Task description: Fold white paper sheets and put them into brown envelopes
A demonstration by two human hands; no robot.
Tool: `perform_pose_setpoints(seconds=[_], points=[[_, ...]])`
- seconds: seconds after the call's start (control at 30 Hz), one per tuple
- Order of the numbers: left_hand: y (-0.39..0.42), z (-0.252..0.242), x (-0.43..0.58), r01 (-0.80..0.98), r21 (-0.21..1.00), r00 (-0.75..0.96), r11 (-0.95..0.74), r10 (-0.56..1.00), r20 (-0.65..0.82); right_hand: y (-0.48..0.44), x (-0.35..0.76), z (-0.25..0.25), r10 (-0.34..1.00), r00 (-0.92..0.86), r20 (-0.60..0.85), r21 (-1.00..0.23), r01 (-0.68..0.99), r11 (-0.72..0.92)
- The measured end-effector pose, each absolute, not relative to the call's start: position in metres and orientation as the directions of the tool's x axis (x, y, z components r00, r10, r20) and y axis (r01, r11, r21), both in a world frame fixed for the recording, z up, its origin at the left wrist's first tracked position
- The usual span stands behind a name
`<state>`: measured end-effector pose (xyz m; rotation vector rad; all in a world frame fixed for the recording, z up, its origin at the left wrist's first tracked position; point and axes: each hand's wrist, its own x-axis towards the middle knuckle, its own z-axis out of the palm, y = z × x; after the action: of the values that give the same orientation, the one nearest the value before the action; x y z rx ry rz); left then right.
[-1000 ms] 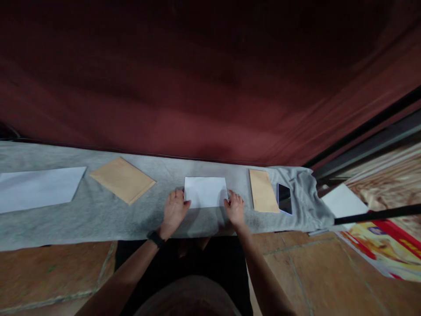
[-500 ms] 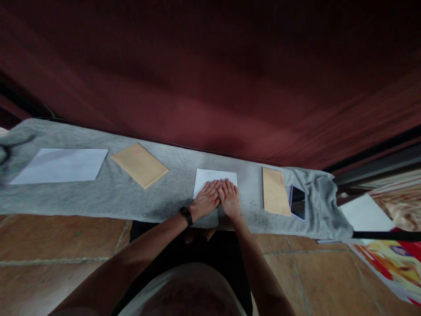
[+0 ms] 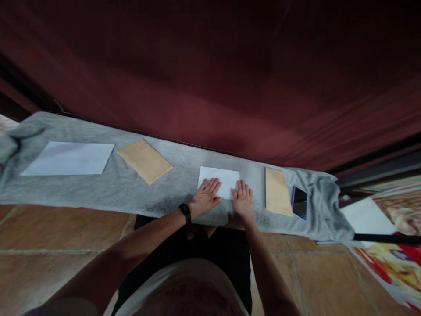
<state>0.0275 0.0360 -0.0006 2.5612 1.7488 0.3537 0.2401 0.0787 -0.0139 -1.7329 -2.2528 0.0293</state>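
A white sheet of paper (image 3: 226, 176), which looks folded, lies in front of me on a grey cloth (image 3: 177, 197). My left hand (image 3: 204, 196), with a black band on its wrist, rests flat on the paper's left part, fingers stretched out. At the right edge of the paper lies my right hand (image 3: 243, 200), palm down with fingers extended, its fingertips by the paper's corner. Neither hand grips anything. Both palms hide the sheet's lower corners.
To the left lie a brown envelope (image 3: 144, 161) and a stack of white paper (image 3: 70, 159). On the right are another brown envelope (image 3: 277, 192) and a phone (image 3: 299, 203). A dark red surface (image 3: 197, 101) rises behind the cloth. Tiled floor (image 3: 66, 228) shows below.
My hands have moved apart from the paper's middle: the right one slid to the right edge, the left stayed on the left part. The view has shifted slightly.
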Motion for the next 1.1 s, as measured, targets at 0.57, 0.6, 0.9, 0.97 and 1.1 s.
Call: perform_pose_setpoints(seconds=[0.57, 0.6, 0.9, 0.97, 1.1], points=[[0.033, 0.001, 0.027, 0.918, 0.164, 0.324, -0.362, 0.920, 0.219, 0.095, 0.224, 0.019, 0.995, 0.086, 0.055, -0.573, 0.818, -0.039], [0.033, 0.001, 0.026, 0.915, 0.178, 0.318, -0.362, 0.919, 0.235, 0.096, 0.225, 0.020, 0.995, 0.074, 0.060, -0.601, 0.799, -0.023], [0.033, 0.014, 0.008, 0.855, 0.448, 0.063, -0.262, 0.909, 0.413, 0.083, 0.249, 0.084, 0.899, 0.098, 0.426, -0.725, 0.632, 0.274], [0.037, 0.018, 0.001, 0.797, 0.566, -0.062, -0.210, 0.904, 0.423, 0.072, 0.253, 0.098, 0.854, -0.032, 0.519, -0.637, 0.652, 0.411], [0.045, 0.023, -0.015, 0.680, 0.722, -0.243, -0.133, 0.888, 0.392, 0.046, 0.256, 0.087, 0.761, -0.405, 0.507, -0.441, 0.637, 0.632]])
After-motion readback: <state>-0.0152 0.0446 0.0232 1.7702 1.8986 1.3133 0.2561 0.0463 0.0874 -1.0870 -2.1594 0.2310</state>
